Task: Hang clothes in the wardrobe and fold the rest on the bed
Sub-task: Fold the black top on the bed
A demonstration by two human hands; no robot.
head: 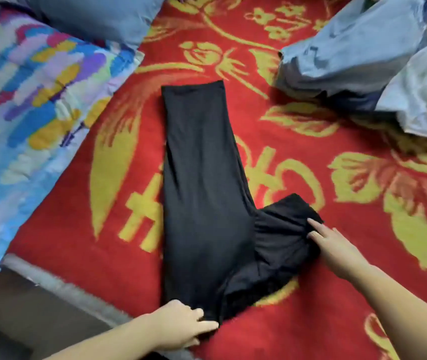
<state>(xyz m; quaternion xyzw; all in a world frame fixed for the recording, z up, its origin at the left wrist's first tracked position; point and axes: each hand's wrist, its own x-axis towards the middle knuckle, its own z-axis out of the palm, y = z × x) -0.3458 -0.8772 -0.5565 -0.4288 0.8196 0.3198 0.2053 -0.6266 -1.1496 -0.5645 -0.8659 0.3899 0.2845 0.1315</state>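
Black trousers (202,183) lie lengthwise on the red and yellow bedspread (337,183), legs stacked and pointing away from me. Their seat part sticks out to the right near me. My left hand (181,326) holds the near corner of the trousers at the waist, with the fingers curled over the cloth. My right hand (332,242) rests on the protruding seat flap, one finger stretched out and the others bent into the gathered fabric.
A colourful blue pillow (25,113) lies on the left, with a grey pillow (98,16) behind it. A pile of light blue denim (350,48) and a white garment (425,94) sit at the far right. The bed's near left edge (51,279) drops off.
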